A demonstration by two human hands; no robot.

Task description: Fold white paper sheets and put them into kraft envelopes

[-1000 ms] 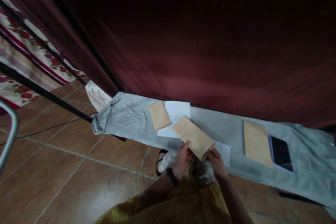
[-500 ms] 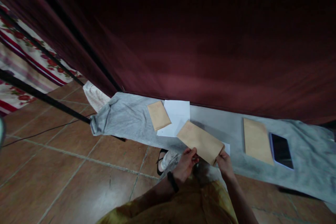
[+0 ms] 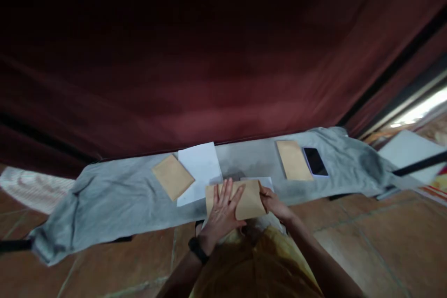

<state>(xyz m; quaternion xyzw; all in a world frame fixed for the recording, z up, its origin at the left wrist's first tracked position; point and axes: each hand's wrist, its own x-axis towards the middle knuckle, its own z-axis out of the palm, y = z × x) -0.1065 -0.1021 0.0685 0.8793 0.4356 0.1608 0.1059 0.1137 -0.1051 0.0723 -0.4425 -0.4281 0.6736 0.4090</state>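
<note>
- Most likely a room in a home, though this cannot be told for certain.
- Floor point(image 3: 157, 260): reddish-brown tiles with paler joints, as in living quarters.
- Dark red curtain point(image 3: 223, 111): hangs along the bench's far edge and fills most of the view, like household drapery.
- Bench point(image 3: 120, 239): long and narrow, draped in a rumpled grey cloth point(image 3: 115, 195), more like makeshift furniture than a fitted worktop.
- Past the bench's left end, a pale textured cloth point(image 3: 31, 188) shows below the curtain.
- Phone point(image 3: 316, 162) toward the right end and brown paper packet point(image 3: 252, 202) at the near edge: everyday belongings.
</note>
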